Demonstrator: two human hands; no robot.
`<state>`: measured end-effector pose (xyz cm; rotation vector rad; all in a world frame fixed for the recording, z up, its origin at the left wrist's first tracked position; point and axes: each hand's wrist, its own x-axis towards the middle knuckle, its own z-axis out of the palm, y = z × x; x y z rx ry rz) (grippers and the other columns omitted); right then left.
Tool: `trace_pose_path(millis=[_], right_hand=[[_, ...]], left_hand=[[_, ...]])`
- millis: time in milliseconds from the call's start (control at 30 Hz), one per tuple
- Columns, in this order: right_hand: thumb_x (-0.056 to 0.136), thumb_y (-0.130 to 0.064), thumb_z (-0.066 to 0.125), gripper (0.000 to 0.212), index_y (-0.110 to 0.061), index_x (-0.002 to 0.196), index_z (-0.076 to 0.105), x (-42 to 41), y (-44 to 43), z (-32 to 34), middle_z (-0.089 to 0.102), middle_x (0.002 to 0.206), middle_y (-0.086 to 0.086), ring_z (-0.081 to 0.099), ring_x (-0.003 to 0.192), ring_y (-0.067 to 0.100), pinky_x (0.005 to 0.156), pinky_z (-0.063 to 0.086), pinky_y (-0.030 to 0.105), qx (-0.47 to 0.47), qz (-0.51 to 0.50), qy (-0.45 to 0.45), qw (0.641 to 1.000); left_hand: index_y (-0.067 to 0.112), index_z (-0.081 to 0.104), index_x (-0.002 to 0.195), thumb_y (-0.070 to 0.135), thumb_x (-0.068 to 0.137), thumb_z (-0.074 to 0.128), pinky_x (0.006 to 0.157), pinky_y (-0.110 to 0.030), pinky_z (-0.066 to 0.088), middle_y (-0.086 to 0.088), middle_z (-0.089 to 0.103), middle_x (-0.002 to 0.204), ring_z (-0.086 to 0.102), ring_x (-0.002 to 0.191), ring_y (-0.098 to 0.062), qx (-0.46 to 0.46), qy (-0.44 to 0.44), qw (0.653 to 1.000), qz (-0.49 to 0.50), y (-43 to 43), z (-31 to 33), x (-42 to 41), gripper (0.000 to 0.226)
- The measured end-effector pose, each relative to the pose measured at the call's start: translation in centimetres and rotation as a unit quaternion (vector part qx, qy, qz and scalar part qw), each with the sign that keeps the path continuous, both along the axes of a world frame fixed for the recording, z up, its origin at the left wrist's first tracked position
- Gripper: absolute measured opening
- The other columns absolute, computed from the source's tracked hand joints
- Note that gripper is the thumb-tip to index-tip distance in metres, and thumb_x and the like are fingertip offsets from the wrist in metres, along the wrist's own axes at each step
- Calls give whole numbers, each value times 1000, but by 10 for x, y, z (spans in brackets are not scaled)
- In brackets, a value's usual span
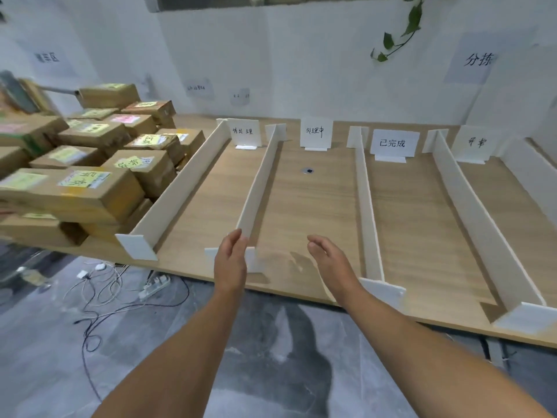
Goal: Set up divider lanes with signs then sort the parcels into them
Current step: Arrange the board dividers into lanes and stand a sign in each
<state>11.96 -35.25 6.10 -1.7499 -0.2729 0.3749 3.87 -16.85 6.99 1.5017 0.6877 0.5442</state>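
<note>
Several white divider boards stand on the wooden table (301, 206) and form lanes. The second divider (259, 182) runs from the back to the front edge. My left hand (230, 260) hovers with relaxed fingers at its near end, touching or almost touching it. My right hand (328, 260) is held flat and empty over the front of the second lane. At the back of each lane stands a white sign: the first sign (243, 132), the second (316, 132), the third (393, 143), the fourth (477, 143). Brown cardboard parcels (90, 164) with coloured labels are piled at the table's left end.
The leftmost divider (177, 191) separates the parcel pile from the lanes. Two more dividers (366, 206) (479, 224) stand to the right. A cable hole (308, 170) sits in the second lane. A power strip and cables (153, 286) lie on the floor.
</note>
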Motion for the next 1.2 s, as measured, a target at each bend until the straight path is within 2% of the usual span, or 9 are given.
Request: trace_pose_path(millis=[167,267,433,567,700,933,1033,1100,1200], right_hand=[[104,-31,52,37,-21,139,55,-8,90,-23,56,132,-8,50,120,7,97,36,20,-23,-30,44,998],[104,-34,51,39,-23,141,53,-15,133,-40,54,134,-8,49,121,10,95,38,21,-35,-59,87,994],[104,-30,52,36,-26,139,54,-24,179,-61,56,132,-8,53,119,11,93,40,23,-33,-109,124,986],[101,-24,56,20,-25,121,60,-30,188,-68,60,119,-6,58,106,11,79,44,19,-23,-174,124,977],[101,-22,55,12,-25,112,60,-30,181,-70,59,112,-6,57,101,10,78,44,20,1,-210,129,969],[102,-22,54,12,-25,111,59,-33,159,-70,59,114,-2,59,102,13,88,48,31,39,-239,140,960],[102,-22,54,12,-26,112,60,-35,148,-72,60,117,0,59,107,15,94,48,35,40,-241,141,959],[102,-23,54,14,-27,114,60,-34,141,-73,60,119,-1,58,107,12,90,48,30,37,-239,142,960],[103,-25,52,21,-29,123,60,-27,133,-71,58,123,-8,54,109,3,82,44,19,23,-215,134,967]], left_hand=[[30,51,140,34,102,52,108,-33,36,7,50,144,46,132,-15,22,53,998,2,97,-33,-2,38],[25,47,145,35,102,52,112,-41,36,1,45,149,43,135,-21,0,117,992,-39,139,-56,1,45],[23,41,149,34,105,49,100,-33,36,-4,45,147,44,122,-17,-64,165,976,-129,166,-86,11,46],[40,43,140,38,104,48,105,-36,39,1,47,142,46,124,-20,-117,172,964,-164,167,-94,24,36],[36,39,147,38,106,45,98,-31,33,5,43,137,40,122,-14,-131,171,955,-205,163,-86,40,41],[40,38,150,42,104,48,108,-35,30,11,41,141,36,129,-10,-134,181,941,-253,147,-84,52,47],[34,51,137,39,104,49,97,-30,36,8,51,132,47,120,-13,-94,186,943,-258,138,-79,54,33],[28,61,119,35,103,50,83,-28,38,5,59,119,53,103,-9,-51,191,948,-249,137,-74,55,21],[19,69,107,33,102,49,82,-30,37,5,64,108,54,95,-7,-30,201,952,-229,141,-71,58,25]])
